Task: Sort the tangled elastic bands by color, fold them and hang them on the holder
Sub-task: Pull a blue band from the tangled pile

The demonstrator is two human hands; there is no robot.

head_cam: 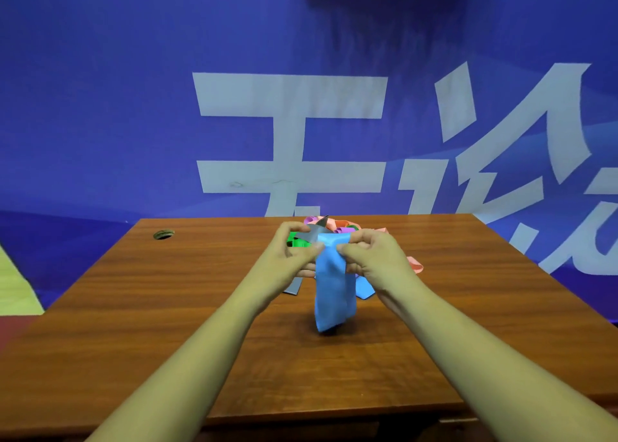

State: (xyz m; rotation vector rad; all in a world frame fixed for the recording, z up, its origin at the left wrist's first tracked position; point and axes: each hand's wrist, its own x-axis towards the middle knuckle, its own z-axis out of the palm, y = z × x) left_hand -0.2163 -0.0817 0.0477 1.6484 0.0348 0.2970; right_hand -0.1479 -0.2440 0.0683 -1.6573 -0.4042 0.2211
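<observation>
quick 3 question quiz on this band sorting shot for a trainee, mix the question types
1. True or false: the blue band lies flat on the table, untouched.
2. Where is the tangled pile of bands? A) towards the table's far side B) at the table's near edge C) on the floor
3. Fill in: the right hand pinches the blue band near its ____ end.
Key: 1 false, the left hand and right hand hold it up; 2 A; 3 top.
</observation>
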